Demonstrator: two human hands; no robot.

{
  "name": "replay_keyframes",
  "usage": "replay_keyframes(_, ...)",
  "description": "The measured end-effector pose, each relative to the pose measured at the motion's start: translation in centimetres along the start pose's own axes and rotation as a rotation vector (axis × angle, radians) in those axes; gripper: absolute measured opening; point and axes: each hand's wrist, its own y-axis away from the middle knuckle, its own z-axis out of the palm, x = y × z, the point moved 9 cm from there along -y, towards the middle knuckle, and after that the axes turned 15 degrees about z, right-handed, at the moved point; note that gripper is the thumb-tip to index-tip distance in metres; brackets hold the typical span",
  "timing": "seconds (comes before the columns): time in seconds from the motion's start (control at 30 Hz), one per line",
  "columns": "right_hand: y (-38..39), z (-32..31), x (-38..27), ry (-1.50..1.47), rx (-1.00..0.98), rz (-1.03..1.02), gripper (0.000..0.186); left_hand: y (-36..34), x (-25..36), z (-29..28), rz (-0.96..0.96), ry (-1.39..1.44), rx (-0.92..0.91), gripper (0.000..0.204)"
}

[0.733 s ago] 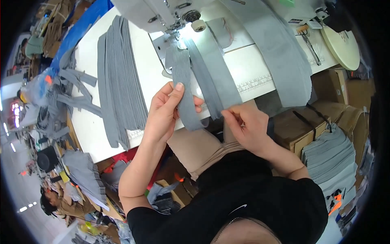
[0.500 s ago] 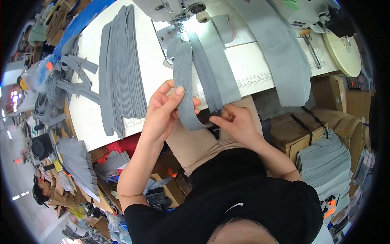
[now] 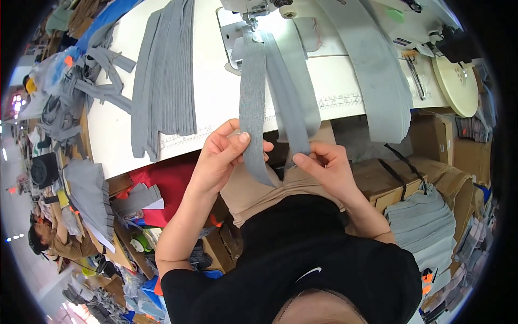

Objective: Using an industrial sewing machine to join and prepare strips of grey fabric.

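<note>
Just before the near edge of the white worktop [image 3: 216, 81], both hands were working, farther from the sewing machine [image 3: 237, 5] than in the earlier frames. The left hand [image 3: 224, 150], which was above the worktop before, had come out in front of its edge. Its grip was together, clamped on a textured grey strip [image 3: 252, 92] between thumb and fingers. The right hand [image 3: 326, 164] had also drawn back, and its grip was closed by thumb and fingers on the lower end of a smooth grey band [image 3: 287, 92].

The textured grey strip ran from near the needle area down past the worktop edge, flat above and curving at its lower end. The smooth grey band lay to its right, slightly slanted, partly over a wide pale piece [image 3: 307, 89]. Whether the strip and the band were joined below, I could not tell.

Farther off, a pile of long pleated-looking strips [image 3: 172, 81] lay at the left, a stack of wide grey panels [image 3: 377, 81] at the right, and beyond this a pale round disc [image 3: 452, 86].
</note>
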Motion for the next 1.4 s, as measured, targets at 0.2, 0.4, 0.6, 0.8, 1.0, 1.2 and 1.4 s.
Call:
replay_keyframes(0.2,-1.3,1.1,1.6,0.013,-0.033,0.079,0.021,1.7,-2.2,-0.8,-0.048,0.211,0.066,0.03)
replay_keyframes(0.4,-2.1,0.5,1.8,0.171,0.064,-0.074,0.025,2.6,-6.4,-1.0,-0.167,0.364,-0.027,0.034)
replay_keyframes(0.6,-1.9,1.3,2.9,0.069,-0.02,-0.063,0.019,-0.6,-7.6,-2.0,0.226,-0.597,0.017,0.036)
replay_keyframes(0.8,-0.7,0.6,5.5,0.147,0.011,-0.038,0.02,0.4,-9.1,0.7,0.083,-0.429,-0.087,0.013)
replay_keyframes(1.0,3.3,0.3,6.4,0.205,-0.01,0.022,0.022,2.8,-9.9,1.6,0.002,-0.409,-0.092,0.014)
replay_keyframes(1.2,6.0,-0.5,5.7,0.335,0.019,-0.058,0.024,4.3,-10.4,2.9,-0.126,-0.317,-0.075,0.01)
replay_keyframes(1.4,8.6,-0.7,3.5,0.586,0.26,-0.345,0.021,5.0,-10.8,3.8,-0.189,-0.238,-0.016,0.011)
